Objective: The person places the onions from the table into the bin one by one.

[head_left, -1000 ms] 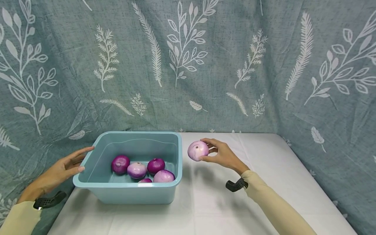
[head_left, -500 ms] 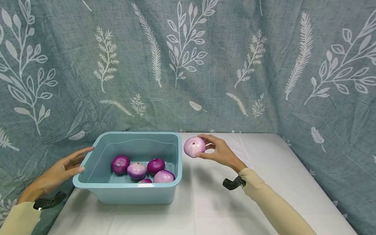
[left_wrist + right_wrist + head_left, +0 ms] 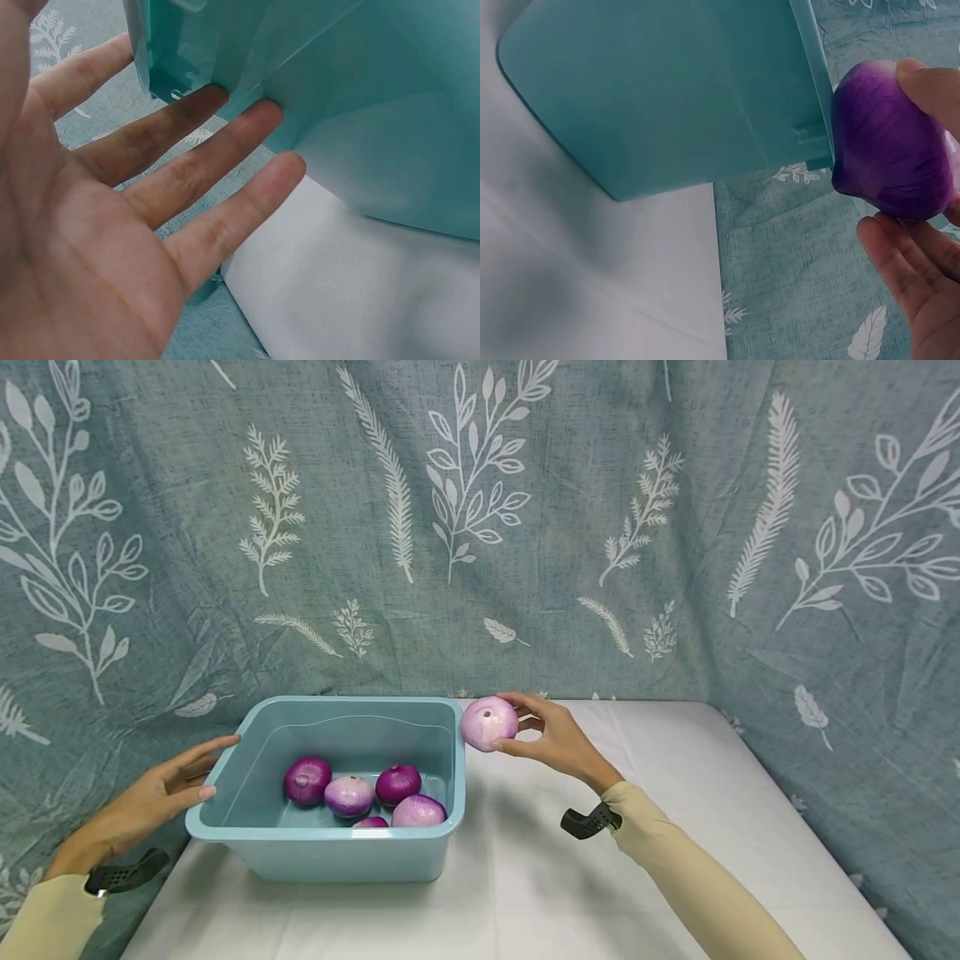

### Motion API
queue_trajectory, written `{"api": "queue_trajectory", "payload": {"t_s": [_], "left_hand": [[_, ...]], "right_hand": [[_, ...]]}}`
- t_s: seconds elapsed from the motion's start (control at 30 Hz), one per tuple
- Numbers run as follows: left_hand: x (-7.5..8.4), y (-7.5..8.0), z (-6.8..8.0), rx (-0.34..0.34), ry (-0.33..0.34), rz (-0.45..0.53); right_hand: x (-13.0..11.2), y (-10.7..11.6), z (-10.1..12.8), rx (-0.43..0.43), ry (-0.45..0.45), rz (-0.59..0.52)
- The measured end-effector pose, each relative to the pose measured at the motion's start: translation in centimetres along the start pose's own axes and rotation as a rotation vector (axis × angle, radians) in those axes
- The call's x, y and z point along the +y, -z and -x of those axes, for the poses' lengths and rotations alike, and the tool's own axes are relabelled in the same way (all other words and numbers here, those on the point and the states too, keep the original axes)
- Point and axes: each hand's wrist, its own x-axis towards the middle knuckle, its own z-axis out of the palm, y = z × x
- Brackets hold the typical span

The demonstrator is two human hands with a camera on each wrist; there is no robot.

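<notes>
A purple and white onion (image 3: 489, 724) is pinched between the thumb and fingers of my right hand (image 3: 551, 737), held in the air beside the right rim of a blue-green plastic tub (image 3: 337, 856). In the right wrist view the onion (image 3: 892, 142) overlaps the tub's rim; whether they touch I cannot tell. Several onions lie on the tub's floor, among them a dark purple onion (image 3: 307, 780) and a paler onion (image 3: 349, 796). My left hand (image 3: 153, 793) rests its fingertips on the tub's left side, the fingers fairly straight and spread in the left wrist view.
A white cloth (image 3: 600, 877) covers the table under the tub. Behind and at the sides hangs a grey-green curtain (image 3: 525, 568) with white leaf prints. A black strap piece (image 3: 591, 821) sits at the right wrist.
My right hand has moved left and slightly up with the onion, from a little way off the tub to its right rim. The left hand and the tub have stayed put.
</notes>
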Motion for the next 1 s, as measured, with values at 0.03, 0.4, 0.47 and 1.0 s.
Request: {"api": "queue_trajectory", "payload": {"t_s": [0.03,0.4,0.47,1.0], "left_hand": [[0.0,0.0,0.0,0.004,0.007,0.002],[-0.2,0.2,0.0,-0.015,0.0,-0.001],[-0.1,0.2,0.0,-0.011,0.003,-0.004],[0.0,0.2,-0.1,-0.016,-0.004,0.03]], "right_hand": [[-0.3,-0.1,-0.1,-0.001,0.005,-0.001],[-4.3,-1.1,-1.2,-0.026,0.075,-0.038],[-3.9,-1.6,-1.5,-0.028,0.078,-0.035],[-2.3,-3.7,-2.9,-0.128,0.078,-0.042]]}}
